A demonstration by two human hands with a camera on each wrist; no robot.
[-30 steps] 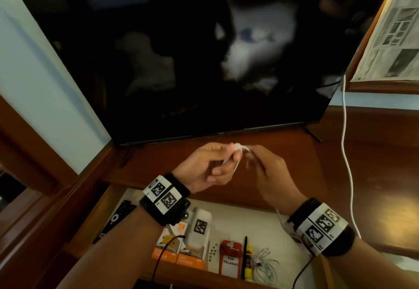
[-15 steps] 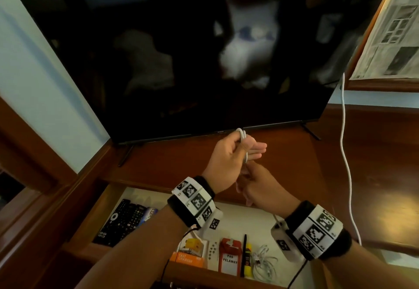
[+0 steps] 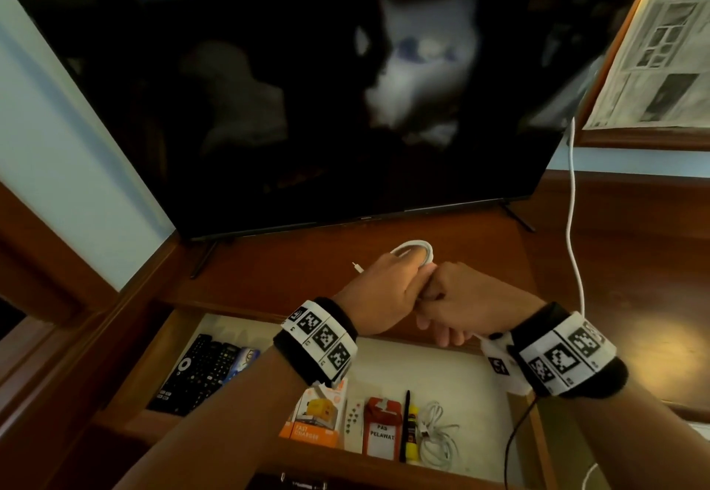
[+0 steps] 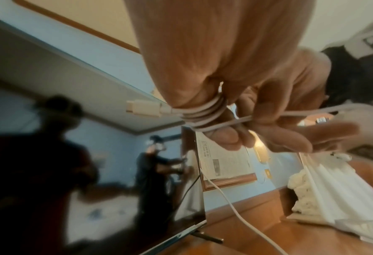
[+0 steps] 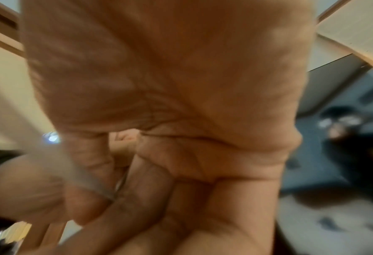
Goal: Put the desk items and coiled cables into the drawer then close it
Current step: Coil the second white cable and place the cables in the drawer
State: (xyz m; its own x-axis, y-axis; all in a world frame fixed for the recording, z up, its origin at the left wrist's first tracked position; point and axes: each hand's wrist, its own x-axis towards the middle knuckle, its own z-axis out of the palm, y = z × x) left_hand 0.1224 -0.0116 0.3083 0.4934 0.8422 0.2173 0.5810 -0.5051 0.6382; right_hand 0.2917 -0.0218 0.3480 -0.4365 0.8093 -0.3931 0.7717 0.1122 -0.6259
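Right wrist view blurred; right hand (image 3: 457, 297) pinches loose strand. Left hand (image 3: 378, 289) grips thin white coiled cable (image 4: 202, 113) above dark wooden bench (image 3: 292, 274). Open wooden drawer (image 3: 476, 378) partly hidden below arms.

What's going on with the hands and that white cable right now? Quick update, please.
Left hand holds white cable coiled round its fingers. Right hand pinches the loose strand. Drawer open below, nothing blocking.

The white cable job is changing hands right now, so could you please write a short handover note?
Left hand: holds the white cable, looped round its fingers.
Right hand: pinches the cable's free length, feeding the coil.
Drawer: open, holding remotes, charger box, red tag, another coiled cable.
Left: finish coiling, put it in, close the drawer.
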